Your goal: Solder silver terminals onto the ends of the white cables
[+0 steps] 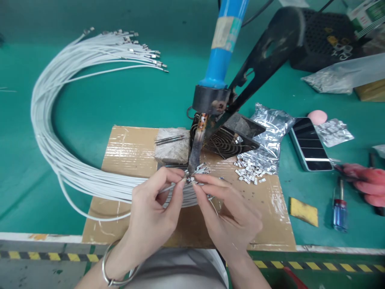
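Under the tip of a blue-handled soldering iron [197,148], my two hands meet fingertip to fingertip. My left hand [158,200] is closed in a pinch around the end of a white cable, just left of the tip. From the right, my right hand [227,208] pinches with thumb and forefinger close to the same spot; a thin strand that looks like solder wire [214,206] runs through it. The tiny joint between the fingertips is too small to make out. A thick bundle of white cables [45,120] curves around and passes beneath both hands.
A black bracket [267,48] holds the iron above a small fan [225,140]. On the cardboard [270,224] lie a grey block [171,150] and small metal pieces [249,170]. Rightward are a silver bag [272,128], phone [311,144], yellow sponge [303,211] and screwdriver [340,212].
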Motion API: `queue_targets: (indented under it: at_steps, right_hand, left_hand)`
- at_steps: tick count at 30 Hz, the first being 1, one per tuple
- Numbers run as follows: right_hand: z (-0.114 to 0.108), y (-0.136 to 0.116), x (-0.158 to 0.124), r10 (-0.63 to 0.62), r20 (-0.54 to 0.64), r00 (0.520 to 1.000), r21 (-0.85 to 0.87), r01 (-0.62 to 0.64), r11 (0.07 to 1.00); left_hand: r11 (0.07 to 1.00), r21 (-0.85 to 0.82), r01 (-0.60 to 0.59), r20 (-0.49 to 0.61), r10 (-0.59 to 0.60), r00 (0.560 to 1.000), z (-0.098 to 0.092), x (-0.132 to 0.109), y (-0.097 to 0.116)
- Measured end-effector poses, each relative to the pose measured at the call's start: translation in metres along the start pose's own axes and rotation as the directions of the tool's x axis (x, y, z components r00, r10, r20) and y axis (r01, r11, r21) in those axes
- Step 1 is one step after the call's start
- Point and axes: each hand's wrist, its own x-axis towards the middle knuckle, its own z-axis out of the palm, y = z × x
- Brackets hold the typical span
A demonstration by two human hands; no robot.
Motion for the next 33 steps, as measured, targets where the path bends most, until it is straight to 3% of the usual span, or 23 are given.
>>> queue_targets:
  at_steps: [33]
  right_hand:
    - [0.001, 0.0013, 0.0, -0.02, -0.014, 1.0, -0.027, 0.02, 0.999]
  left_hand:
    - [0.999, -0.017, -0.032, 0.024, 0.032, 0.999, 0.0012, 0.0025, -0.0001]
